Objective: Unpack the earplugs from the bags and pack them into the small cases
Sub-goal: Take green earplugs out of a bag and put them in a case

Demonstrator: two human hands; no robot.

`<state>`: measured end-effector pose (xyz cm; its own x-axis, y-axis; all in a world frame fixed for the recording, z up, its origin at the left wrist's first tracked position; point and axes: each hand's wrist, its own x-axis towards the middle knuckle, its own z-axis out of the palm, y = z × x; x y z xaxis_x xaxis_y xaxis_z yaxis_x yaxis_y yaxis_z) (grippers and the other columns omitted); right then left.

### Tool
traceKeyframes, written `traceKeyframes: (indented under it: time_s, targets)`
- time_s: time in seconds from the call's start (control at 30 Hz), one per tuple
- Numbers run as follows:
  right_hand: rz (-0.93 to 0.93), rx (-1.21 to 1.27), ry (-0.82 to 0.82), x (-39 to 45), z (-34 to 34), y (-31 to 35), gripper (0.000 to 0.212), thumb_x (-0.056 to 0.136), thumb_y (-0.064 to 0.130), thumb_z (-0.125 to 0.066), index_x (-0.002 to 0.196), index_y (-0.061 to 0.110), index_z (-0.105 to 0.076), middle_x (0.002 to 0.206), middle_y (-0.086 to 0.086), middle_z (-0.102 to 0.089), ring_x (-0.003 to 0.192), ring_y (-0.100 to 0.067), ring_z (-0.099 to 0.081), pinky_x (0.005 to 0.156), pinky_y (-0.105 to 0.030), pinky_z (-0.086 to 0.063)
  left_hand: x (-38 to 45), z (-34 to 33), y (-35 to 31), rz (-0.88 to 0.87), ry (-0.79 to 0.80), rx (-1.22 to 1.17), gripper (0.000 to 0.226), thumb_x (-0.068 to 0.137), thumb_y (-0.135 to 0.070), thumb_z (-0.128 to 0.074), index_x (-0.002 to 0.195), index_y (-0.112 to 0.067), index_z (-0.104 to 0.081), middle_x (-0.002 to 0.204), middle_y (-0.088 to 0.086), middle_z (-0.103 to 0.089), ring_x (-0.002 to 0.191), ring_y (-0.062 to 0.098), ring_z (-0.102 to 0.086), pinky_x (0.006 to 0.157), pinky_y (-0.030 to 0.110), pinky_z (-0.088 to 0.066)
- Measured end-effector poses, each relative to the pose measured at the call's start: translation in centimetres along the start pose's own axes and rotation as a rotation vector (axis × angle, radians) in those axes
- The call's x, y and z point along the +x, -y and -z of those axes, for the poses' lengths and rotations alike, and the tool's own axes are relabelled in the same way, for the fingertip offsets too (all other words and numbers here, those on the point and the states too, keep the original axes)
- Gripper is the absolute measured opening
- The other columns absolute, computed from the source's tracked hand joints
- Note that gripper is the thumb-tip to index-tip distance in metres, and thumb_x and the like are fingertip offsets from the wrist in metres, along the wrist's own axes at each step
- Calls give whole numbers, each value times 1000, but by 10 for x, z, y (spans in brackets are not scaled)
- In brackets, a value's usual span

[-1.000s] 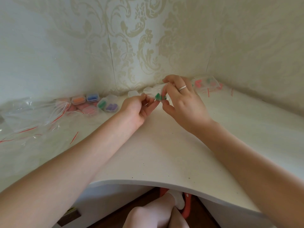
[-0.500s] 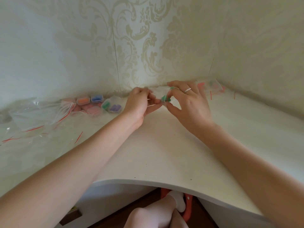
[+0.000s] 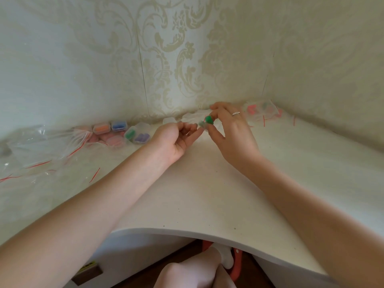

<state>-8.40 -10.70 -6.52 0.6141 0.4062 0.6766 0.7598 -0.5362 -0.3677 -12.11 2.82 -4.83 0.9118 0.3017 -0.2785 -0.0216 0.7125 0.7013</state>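
2 hands, 1 green earplug, 4 filled cases, approx

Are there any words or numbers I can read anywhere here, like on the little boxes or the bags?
No readable text anywhere.
Small cases: colours only, no labels visible.
Clear bags: red strips, no print visible.
Yellowish patch under the desk: too blurred to read.
Wallpaper: pattern only.

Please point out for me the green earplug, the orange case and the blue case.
green earplug (image 3: 209,119), head view, on its rounded green end by the right hand's fingertips.
orange case (image 3: 101,128), head view, on the middle of its lid.
blue case (image 3: 119,125), head view, on the middle of its lid.
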Motion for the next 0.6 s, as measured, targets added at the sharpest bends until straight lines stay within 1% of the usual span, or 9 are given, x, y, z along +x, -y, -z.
traceKeyframes:
  time_s: [0.07,0.13,0.23,0.33,0.37,0.4,0.47,0.53,0.6]
  targets:
    - [-14,-80,55,0,3,-2,13,92,24,-58,95,12,-63,137,1,-52,126,-28,-44,98,-44,-39,0,-3,0,-80,21,96,27,101,-5,-34,79,-4,-49,62,7,-46,50,15,-55,51,33,-58]
    - [-3,-115,89,0,7,-5,15,93,26,-58,97,14,-65,137,5,-53,126,-28,-43,98,-46,-39,-1,-3,1,-101,61,128,30,102,-9,-33,78,-5,-49,62,6,-46,46,14,-56,55,33,-59]
    - [5,-167,112,-1,8,-5,17,92,28,-58,100,15,-65,126,5,-60,122,-26,-45,92,-40,-38,0,-2,3,-113,90,169,29,102,-7,-30,79,-6,-48,63,4,-45,40,10,-53,58,32,-60]
    - [6,-207,143,-1,7,-5,17,93,29,-55,102,16,-62,119,5,-61,119,-23,-44,87,-35,-33,-2,-1,3,-111,106,184,27,102,-6,-31,81,-5,-48,65,6,-47,41,10,-50,58,32,-60]
    - [15,-186,158,-1,8,-5,16,93,28,-54,102,17,-61,114,6,-60,113,-22,-46,83,-34,-32,-2,0,2,-108,117,189,27,102,-7,-32,81,-5,-48,65,6,-48,42,10,-49,59,32,-60]
    - [22,-158,172,-1,9,-4,15,94,28,-53,100,16,-59,104,7,-58,101,-21,-46,78,-32,-31,-3,1,1,-105,132,193,27,102,-8,-33,81,-5,-49,66,6,-49,43,10,-48,59,32,-60]
    - [39,-159,186,-3,10,-3,14,94,26,-51,98,14,-55,88,8,-43,83,-18,-37,71,-32,-28,-5,2,2,-106,158,198,27,102,-8,-33,80,-5,-49,65,6,-49,41,10,-48,59,32,-60]
    - [57,-242,201,-4,10,-1,14,95,25,-47,98,11,-49,81,5,-37,78,-21,-34,68,-33,-27,-4,0,4,-121,151,220,28,102,-8,-33,79,-5,-48,63,5,-47,39,9,-47,55,30,-58]
    - [68,-256,210,-5,8,2,11,95,22,-42,94,13,-37,71,6,-33,73,-24,-34,65,-34,-24,-4,-2,6,-144,109,235,28,103,-8,-33,78,-6,-47,62,5,-45,39,7,-46,52,27,-56]
